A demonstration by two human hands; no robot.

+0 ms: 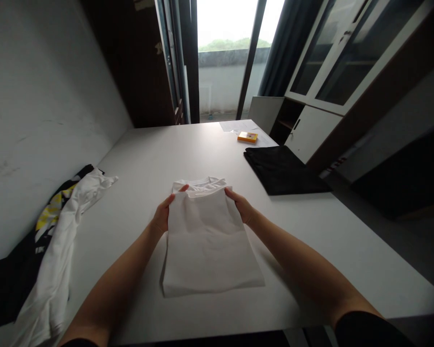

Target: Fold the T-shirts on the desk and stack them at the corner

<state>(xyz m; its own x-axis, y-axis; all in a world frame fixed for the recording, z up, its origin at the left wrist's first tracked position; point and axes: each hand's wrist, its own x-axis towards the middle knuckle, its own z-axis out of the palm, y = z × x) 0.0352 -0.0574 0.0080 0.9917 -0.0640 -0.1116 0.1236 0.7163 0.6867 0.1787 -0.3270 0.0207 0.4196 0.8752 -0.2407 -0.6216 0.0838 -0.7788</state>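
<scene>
The folded white shirt (211, 241) lies left of the black cloth (287, 171) and closer to us, its long axis pointing away; our left hand (162, 215) grips its far left edge, our right hand (242, 206), nearer that cloth, its far right.

A white table (148, 152) with clothes laid out on it.
From here I see a folded white garment (213, 241) near the front edge, a rumpled white garment (63, 241) and a dark cloth with yellow patches (52, 216) along the left, a folded black cloth (285, 171) at the right, and farther back a small yellow box (247, 138) by papers (235, 126).
</scene>
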